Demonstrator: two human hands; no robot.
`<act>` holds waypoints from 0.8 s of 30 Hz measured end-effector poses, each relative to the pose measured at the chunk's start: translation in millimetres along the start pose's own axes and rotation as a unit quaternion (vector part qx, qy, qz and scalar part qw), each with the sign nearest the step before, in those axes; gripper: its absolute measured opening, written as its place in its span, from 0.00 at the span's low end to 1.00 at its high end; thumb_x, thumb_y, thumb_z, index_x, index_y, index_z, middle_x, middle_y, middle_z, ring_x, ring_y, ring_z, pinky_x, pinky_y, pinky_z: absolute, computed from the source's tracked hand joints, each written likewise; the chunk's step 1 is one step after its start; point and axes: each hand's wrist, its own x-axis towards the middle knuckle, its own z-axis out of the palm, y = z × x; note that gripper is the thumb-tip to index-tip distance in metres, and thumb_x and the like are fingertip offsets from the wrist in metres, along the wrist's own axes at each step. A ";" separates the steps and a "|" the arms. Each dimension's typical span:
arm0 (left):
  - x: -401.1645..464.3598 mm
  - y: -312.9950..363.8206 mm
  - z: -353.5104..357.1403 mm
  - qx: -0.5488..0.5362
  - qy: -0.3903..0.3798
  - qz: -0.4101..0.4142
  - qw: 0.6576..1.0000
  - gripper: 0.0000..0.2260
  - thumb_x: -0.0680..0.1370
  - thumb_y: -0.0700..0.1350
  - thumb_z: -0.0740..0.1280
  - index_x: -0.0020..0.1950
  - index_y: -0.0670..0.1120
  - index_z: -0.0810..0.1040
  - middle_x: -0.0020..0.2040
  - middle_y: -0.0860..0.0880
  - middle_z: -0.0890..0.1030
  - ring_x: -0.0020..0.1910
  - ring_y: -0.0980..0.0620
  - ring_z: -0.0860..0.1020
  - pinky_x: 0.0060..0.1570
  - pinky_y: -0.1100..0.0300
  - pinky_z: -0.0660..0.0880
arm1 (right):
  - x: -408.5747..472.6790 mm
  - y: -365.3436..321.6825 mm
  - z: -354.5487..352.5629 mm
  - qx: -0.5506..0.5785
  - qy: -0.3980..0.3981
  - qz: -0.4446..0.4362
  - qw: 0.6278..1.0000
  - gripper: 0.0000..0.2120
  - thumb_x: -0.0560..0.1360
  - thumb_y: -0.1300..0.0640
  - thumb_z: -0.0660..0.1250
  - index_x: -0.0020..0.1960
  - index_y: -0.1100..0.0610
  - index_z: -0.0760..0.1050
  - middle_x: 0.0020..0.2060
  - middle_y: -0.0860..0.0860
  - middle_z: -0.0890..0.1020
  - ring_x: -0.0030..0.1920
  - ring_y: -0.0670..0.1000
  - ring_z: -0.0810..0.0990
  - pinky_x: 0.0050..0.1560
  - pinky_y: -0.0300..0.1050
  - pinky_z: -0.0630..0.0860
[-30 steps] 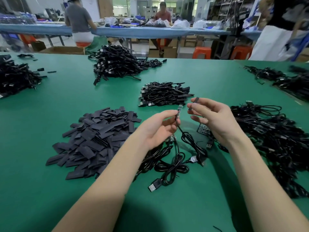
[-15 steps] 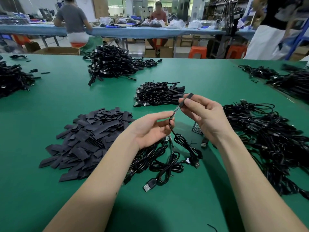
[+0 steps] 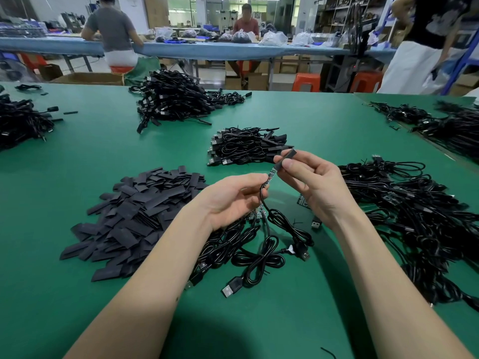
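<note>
Here, left hand (image 3: 228, 200) pinching thin round cable (image 3: 272, 214), right hand (image 3: 316, 187) pinching flat matte black sleeve (image 3: 285, 160)

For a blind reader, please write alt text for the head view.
The right hand pinches a black sleeve at the tip of a thin circuit board on a black cable that the left hand holds. A heap of flat black sleeves and cable piles lie on the green table.

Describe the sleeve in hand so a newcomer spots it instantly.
At the middle of the green table, two hands meet. The right hand pinches a black sleeve at the end of a thin circuit board whose cable the left hand holds. Unlike the sleeves piled at left, it is held aloft.
</note>
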 end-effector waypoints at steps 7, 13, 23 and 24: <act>-2.6 2.2 -3.3 0.077 -0.044 0.018 0.996 0.04 0.81 0.37 0.64 0.50 0.41 0.78 0.40 0.48 0.77 0.36 0.57 0.76 0.31 0.70 0.72 | -2.9 -2.8 -5.7 0.005 -0.051 0.060 0.997 0.12 0.70 0.62 0.73 0.52 0.60 0.83 0.50 0.57 0.87 0.49 0.49 0.86 0.50 0.37 0.80; -5.9 5.6 -5.5 0.121 -0.061 0.025 0.990 0.10 0.78 0.40 0.68 0.57 0.39 0.76 0.41 0.48 0.79 0.36 0.57 0.78 0.35 0.69 0.74 | -6.3 -7.9 -8.8 -0.026 -0.108 0.106 0.988 0.08 0.71 0.62 0.72 0.48 0.57 0.86 0.50 0.58 0.87 0.46 0.49 0.86 0.48 0.38 0.81; -1.1 3.9 -3.4 0.332 0.010 0.200 0.922 0.10 0.74 0.37 0.75 0.49 0.44 0.74 0.48 0.49 0.83 0.42 0.54 0.81 0.47 0.60 0.79 | -1.9 -14.4 -9.5 -0.019 -0.034 0.081 0.996 0.09 0.67 0.60 0.75 0.47 0.59 0.86 0.46 0.58 0.87 0.44 0.49 0.85 0.48 0.36 0.80; -1.9 4.9 -2.6 0.353 0.010 0.221 0.909 0.10 0.74 0.37 0.75 0.49 0.44 0.75 0.48 0.49 0.82 0.42 0.55 0.82 0.47 0.60 0.79 | -1.9 -14.8 -10.4 -0.010 -0.025 0.084 0.996 0.08 0.68 0.60 0.75 0.46 0.60 0.86 0.46 0.58 0.87 0.44 0.49 0.85 0.47 0.35 0.80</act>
